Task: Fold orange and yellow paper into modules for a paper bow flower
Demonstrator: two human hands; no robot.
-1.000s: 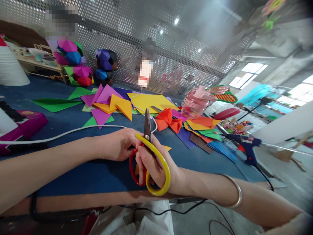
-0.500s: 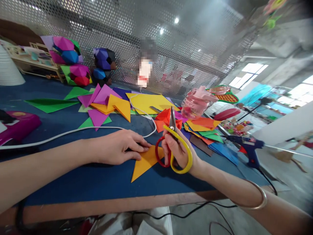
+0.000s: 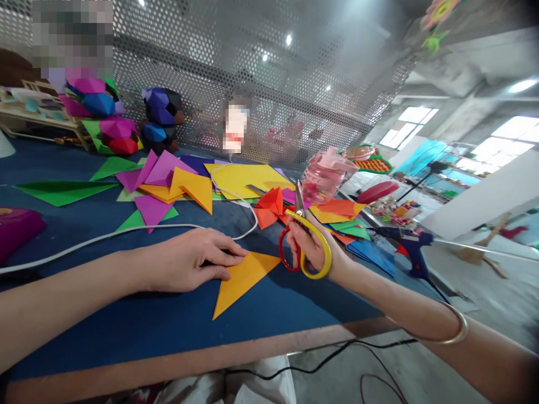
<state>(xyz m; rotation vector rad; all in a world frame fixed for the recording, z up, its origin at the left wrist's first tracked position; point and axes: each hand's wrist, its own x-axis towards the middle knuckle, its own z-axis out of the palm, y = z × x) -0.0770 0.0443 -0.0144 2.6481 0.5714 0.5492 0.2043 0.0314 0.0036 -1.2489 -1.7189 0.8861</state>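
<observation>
Scissors sit in the right hand, whose fingers are curled closed about the red and yellow handles, blades pointing up and forward. The left hand lies palm down, fingers loosely spread and thumb a little apart, fingertips resting on the orange paper. That paper lies on the blue surface between the two hands, one point toward the front edge and another reaching to the red handle; whether those two touch, I cannot tell. Its near point stops short of the edge, and the strip of surface between gives room to move, with more below the right hand. Past the hands the room narrows: the cable loops just beyond the left fingers, red folds lie close behind the scissors, and the bottle and glue gun are farther off.
</observation>
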